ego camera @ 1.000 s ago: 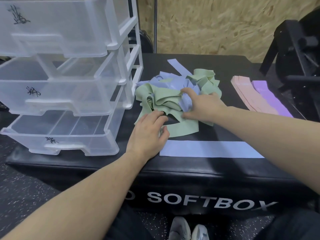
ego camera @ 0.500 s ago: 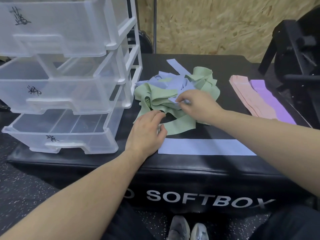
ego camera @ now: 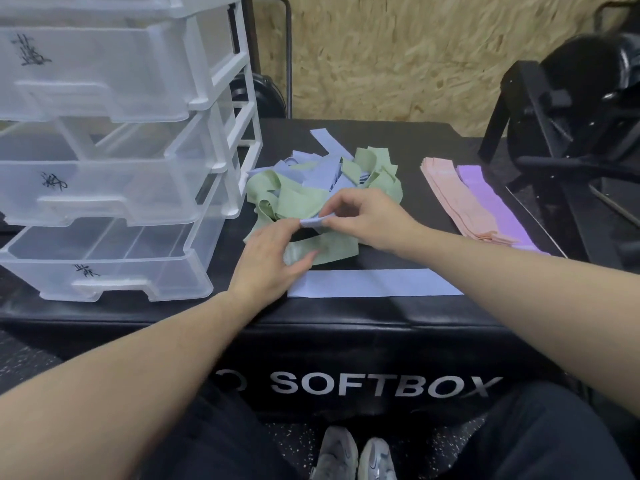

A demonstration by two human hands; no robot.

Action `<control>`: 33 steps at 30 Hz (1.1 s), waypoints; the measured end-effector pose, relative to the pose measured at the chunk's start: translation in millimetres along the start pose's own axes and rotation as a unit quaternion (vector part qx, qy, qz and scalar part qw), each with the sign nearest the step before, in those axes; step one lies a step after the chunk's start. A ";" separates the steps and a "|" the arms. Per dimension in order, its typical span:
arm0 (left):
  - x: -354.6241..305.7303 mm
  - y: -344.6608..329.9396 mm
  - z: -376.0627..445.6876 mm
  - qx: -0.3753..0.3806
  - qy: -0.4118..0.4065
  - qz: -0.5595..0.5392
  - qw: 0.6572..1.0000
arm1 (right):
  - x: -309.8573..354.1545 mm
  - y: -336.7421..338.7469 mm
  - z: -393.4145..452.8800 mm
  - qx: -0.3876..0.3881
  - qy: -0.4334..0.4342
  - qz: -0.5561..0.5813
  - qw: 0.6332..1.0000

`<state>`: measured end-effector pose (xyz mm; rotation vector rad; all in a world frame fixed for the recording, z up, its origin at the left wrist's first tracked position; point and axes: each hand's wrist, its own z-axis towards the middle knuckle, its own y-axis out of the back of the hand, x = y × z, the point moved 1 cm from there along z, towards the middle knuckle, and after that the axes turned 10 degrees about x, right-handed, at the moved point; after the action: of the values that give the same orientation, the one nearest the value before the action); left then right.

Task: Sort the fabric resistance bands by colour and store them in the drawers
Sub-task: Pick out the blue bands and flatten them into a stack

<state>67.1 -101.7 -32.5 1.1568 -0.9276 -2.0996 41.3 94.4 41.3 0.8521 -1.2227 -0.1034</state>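
Both hands met at the near edge of the tangled pile (ego camera: pixel 322 192), and it looked like a blue band was being teased free. The right hand (ego camera: pixel 367 220) pinched a folded end of a blue band (ego camera: pixel 312 221) between thumb and fingertips, and the left hand (ego camera: pixel 273 261) pinched the same end from the left, its lower fingers curled over a loose green band (ego camera: pixel 322 251). That two-sided hold was probably there to keep the green loops down while the blue one slid out, though how deep the blue band ran into the pile could not be told. One blue band (ego camera: pixel 377 287) lay flat and straight along the near edge of the black soft box (ego camera: pixel 346 337), just near of the hands, likely the start of a blue stack. Well to the right, a pink stack (ego camera: pixel 450 199) and a purple stack (ego camera: pixel 491 202) lay side by side, touching, already sorted by the look of it. The drawer unit (ego camera: pixel 114 161) stood at the left with all three visible drawers pulled out, the lowest drawer (ego camera: pixel 110 258) just beside the left hand; it looked bare inside, so storing had seemingly not begun. Open room lay between the pile and the pink stack, and a strip of bare top ran between the pile and the flat band. The flat band sat right at the near lip, so a careless sweep might have pushed it off.
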 end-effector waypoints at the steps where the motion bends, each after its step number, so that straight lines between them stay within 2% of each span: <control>1: -6.2 1.9 1.0 0.000 0.014 -0.029 0.999 | 2.5 -0.1 -2.3 0.001 0.004 0.007 1.000; 4: -24.9 9.1 9.8 0.002 0.087 -0.151 0.985 | 5.0 -1.9 -7.4 -0.001 0.014 0.021 1.000; 7: -31.3 16.0 18.3 -0.016 0.117 -0.212 0.970 | 2.7 -2.5 -10.7 -0.025 0.025 0.046 0.998; 10: -34.6 24.5 23.0 -0.026 0.128 -0.247 0.960 | -5.5 -2.7 -16.4 -0.047 0.033 0.071 0.996; 15: -50.0 38.4 28.3 -0.023 0.126 -0.304 0.944 | -18.7 -5.7 -26.3 -0.051 -0.024 -0.011 0.998; 18: -62.6 45.1 28.4 -0.024 0.125 -0.365 0.922 | -19.6 -1.4 -24.3 -0.076 -0.045 -0.047 0.995; 21: -71.2 52.1 31.2 -0.037 0.120 -0.405 0.906 | -15.5 2.7 -22.1 -0.093 -0.055 -0.033 0.994; 24: -76.6 60.6 35.8 -0.055 0.128 -0.433 0.890 | -9.5 5.0 -22.3 -0.129 -0.045 -0.011 0.991; 27: -73.0 67.4 40.2 -0.059 0.170 -0.432 0.884 | -0.1 7.5 -25.9 -0.154 -0.013 0.033 0.987; 33: -71.2 71.9 44.3 -0.023 0.210 -0.440 0.873 | 18.7 14.9 -32.5 -0.128 0.006 0.076 0.989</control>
<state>72.1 -78.9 75.5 2.1806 -0.1104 -2.3040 70.7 112.2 62.6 0.5343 -1.2277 -0.1295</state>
